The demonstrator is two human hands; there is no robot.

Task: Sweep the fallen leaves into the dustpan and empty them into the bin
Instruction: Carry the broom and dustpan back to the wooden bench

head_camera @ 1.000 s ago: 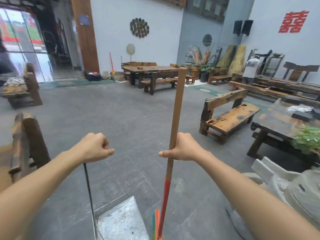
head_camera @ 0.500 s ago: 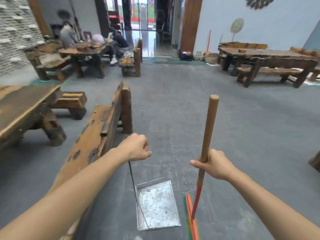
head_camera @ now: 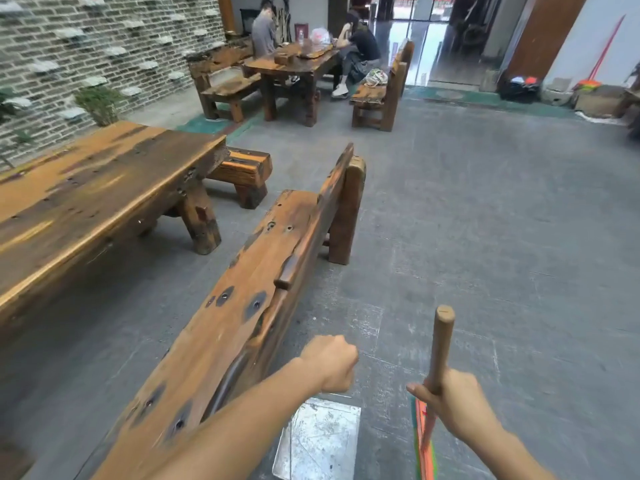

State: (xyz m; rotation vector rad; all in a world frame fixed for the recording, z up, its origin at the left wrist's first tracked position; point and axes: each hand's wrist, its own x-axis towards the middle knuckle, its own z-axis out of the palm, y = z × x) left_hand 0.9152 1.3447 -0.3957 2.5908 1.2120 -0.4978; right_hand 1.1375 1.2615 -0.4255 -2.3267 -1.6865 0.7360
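The right hand [head_camera: 457, 398] gripped the broom [head_camera: 439, 355]; the left hand [head_camera: 330, 363] was fisted above the dustpan [head_camera: 318, 441], its handle hidden.

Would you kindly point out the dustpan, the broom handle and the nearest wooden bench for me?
dustpan [head_camera: 320, 441]: head view, on the bare metal tray.
broom handle [head_camera: 442, 344]: head view, on the wooden shaft above the right hand.
wooden bench [head_camera: 249, 306]: head view, on the seat plank.

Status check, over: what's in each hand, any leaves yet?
Left hand fisted, presumably on the dustpan handle. Right hand shut on broom. Pan looks empty, no leaves seen. Bench close on left.
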